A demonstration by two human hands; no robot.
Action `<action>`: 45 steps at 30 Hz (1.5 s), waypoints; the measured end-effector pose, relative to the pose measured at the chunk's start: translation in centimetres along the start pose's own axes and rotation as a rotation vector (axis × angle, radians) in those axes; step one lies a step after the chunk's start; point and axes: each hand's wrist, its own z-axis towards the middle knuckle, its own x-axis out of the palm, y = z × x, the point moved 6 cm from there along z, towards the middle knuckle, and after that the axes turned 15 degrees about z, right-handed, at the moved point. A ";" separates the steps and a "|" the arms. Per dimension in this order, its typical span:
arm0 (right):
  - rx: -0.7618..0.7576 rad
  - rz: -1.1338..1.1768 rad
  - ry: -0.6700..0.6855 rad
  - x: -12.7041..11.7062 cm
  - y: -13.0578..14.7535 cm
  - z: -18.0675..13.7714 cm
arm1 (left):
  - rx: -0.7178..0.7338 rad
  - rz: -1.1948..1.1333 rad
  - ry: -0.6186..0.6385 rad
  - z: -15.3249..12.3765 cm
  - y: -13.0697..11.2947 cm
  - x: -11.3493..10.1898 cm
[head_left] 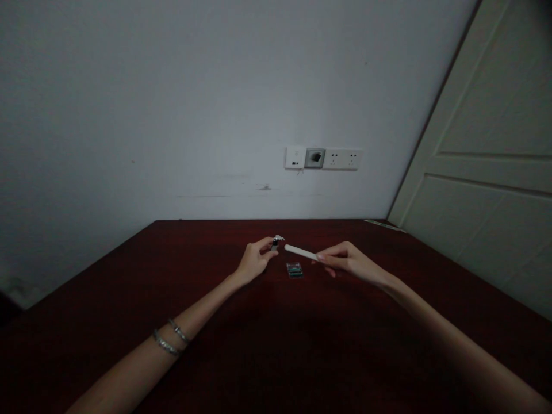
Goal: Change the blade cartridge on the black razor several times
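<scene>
My left hand (254,260) is closed in a pinch on a small dark and silver part (276,241), held just above the dark red table (276,345). My right hand (347,261) grips one end of a slim white stick-like handle (301,252). Its free tip points left and ends close to the small part, with a narrow gap between them. A small clear case with a greenish inside (294,269) lies flat on the table between and slightly below both hands. Two silver bracelets (170,338) sit on my left forearm.
A white wall stands behind the table, with a row of power sockets (323,158) above the far edge. A pale panelled door (487,172) fills the right side. The table's right edge runs diagonally below the door.
</scene>
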 end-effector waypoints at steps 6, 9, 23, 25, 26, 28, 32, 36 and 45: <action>-0.015 0.034 -0.071 0.2 -2.1 0.1 | -0.177 -0.180 0.037 0.7 1.6 0.2; -0.064 -0.007 -0.068 0.8 -3.1 0.0 | -0.266 -0.231 0.079 0.7 1.6 0.3; -0.150 -0.209 0.027 5.9 -6.6 -0.9 | -0.325 -0.224 0.129 0.7 1.9 1.0; -0.160 -0.233 0.028 6.2 -6.8 -0.9 | -0.313 -0.219 0.139 0.7 1.9 1.3; -0.166 -0.241 0.025 6.3 -6.8 -0.8 | -0.308 -0.218 0.145 0.8 2.0 1.4; -0.175 -0.260 0.023 6.5 -6.9 -0.7 | -0.298 -0.217 0.154 0.9 2.0 1.7; -0.172 -0.318 0.038 6.7 -7.2 -0.6 | -0.298 -0.235 0.163 1.0 2.1 2.0; -0.187 -0.342 0.063 6.9 -7.4 -0.7 | -0.297 -0.239 0.179 0.9 2.0 2.2; -0.238 -0.281 -0.042 4.3 -6.2 1.1 | -0.279 -0.234 0.179 0.8 1.8 2.2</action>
